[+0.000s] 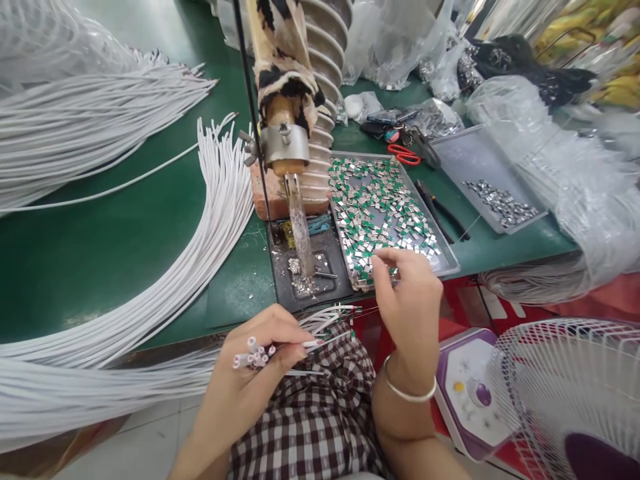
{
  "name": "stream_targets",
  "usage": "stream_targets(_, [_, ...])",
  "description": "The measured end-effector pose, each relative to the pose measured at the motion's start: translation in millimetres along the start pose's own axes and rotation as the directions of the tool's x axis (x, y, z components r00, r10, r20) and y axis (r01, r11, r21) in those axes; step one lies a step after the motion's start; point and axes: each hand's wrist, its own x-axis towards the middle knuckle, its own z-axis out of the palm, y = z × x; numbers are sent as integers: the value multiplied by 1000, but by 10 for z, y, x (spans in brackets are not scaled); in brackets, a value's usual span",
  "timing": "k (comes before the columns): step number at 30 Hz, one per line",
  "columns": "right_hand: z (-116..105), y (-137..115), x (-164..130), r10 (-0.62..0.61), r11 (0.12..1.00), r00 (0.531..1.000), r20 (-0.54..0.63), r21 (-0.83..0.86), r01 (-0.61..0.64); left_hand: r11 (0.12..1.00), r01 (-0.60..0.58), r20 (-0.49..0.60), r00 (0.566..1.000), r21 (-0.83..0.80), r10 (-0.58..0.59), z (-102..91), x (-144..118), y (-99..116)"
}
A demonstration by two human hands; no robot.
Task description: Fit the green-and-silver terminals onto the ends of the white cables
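Note:
My left hand (245, 387) is closed around several thin white cables (254, 357), their cut ends sticking up from the fist. Between its thumb and index finger it pinches one cable end (311, 343), which points right. My right hand (413, 307) is over the near edge of a grey tray (453, 267) of small metal-and-green connectors (370, 193). Its thumb and index finger come together at the tips; whatever lies between them is too small to make out. A clamped soldering iron (301, 233) points down at a black stand (333, 293) with solder bits, ahead of both hands.
Thick bundles of white cable (200, 247) cover the green table's (130, 247) left side. A brick (265, 193) and ribbed hose (325, 80) stand behind the iron. Red scissors (404, 155), pliers (443, 213) and another grey tray (490, 160) lie right. A fan (575, 373) is at lower right.

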Motion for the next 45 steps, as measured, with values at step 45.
stream_targets(45, [167, -408, -433, -9, 669, 1000, 14, 743, -5, 989, 97, -220, 968, -115, -120, 178, 254, 117])
